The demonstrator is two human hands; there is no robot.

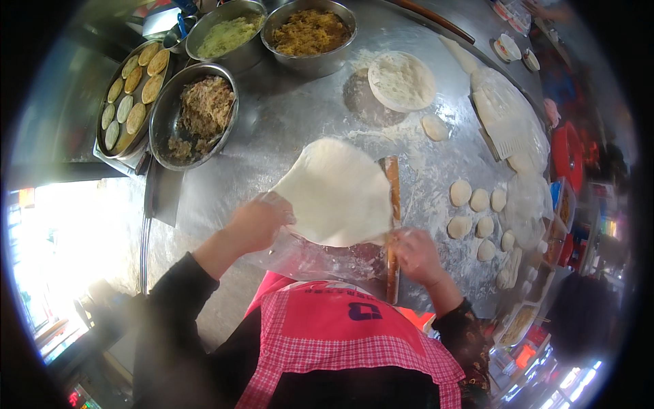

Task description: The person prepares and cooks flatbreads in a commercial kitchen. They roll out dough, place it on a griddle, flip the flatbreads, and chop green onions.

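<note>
A wide, thin sheet of dough is spread in front of me above the steel worktop's near edge. My left hand pinches its lower left edge. At its lower right corner, my right hand grips the dough's edge, slightly blurred, with the fingers over a wooden rolling pin. The pin lies lengthwise away from me along the sheet's right side. Several small dough balls sit to the right on the floured steel, and one more dough ball lies farther back.
A bowl of flour stands at the back. Steel bowls of minced filling, pale green shreds and yellow-brown filling are at back left, beside a pan of browned flatbreads. Plastic-covered dough lies right. A cleaver rests left.
</note>
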